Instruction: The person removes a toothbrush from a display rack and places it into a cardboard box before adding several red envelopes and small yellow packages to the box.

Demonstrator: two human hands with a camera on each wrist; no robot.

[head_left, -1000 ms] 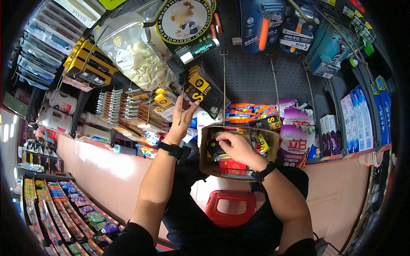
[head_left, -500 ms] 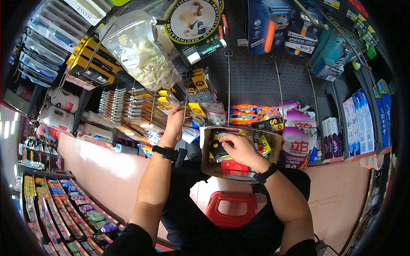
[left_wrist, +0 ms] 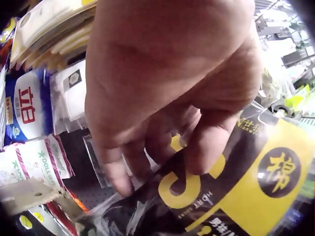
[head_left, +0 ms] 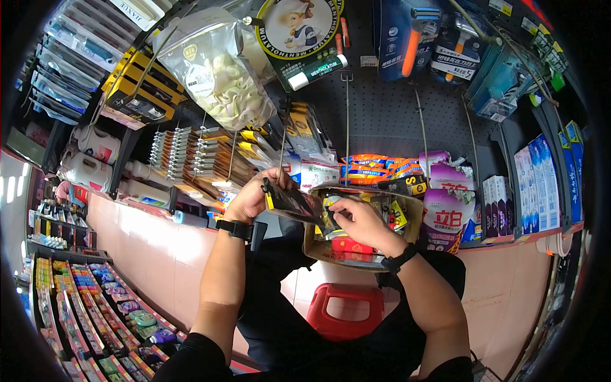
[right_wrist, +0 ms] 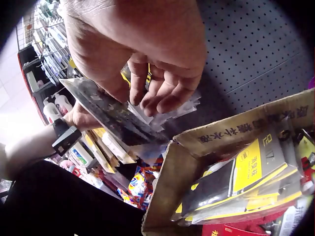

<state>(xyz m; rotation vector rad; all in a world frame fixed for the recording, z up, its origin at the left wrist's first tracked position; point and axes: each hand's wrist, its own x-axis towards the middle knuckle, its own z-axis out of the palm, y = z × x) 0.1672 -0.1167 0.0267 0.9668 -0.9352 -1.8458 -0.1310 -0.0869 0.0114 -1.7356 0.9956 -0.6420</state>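
Note:
My left hand [head_left: 249, 198] grips a flat black-and-yellow pack of socks [left_wrist: 211, 196] in clear plastic, its thumb and fingers at one edge. In the head view the pack slants down to the right, its far end overlapping the left rim of a cardboard box [right_wrist: 162, 191]. Over that box hangs my right hand [head_left: 366, 223], fingers loosely bent, fingertips right at the pack's clear plastic end in the right wrist view. More black-and-yellow packs [right_wrist: 236, 182] and red packets [head_left: 353, 246] lie inside the box.
Similar packs [head_left: 305, 127] hang on a hook of the black pegboard ahead. A large clear bag [head_left: 219, 76] and razor packs [head_left: 410, 44] hang above. Orange packets [head_left: 375, 167] and purple-white detergent bags [head_left: 445, 216] stand behind and right of the box. A red stool [head_left: 344, 312] is below.
My left hand has come down from the hanging packs, bringing one pack off toward the box and my right hand. The right hand has stayed over the box. The view has shifted slightly.

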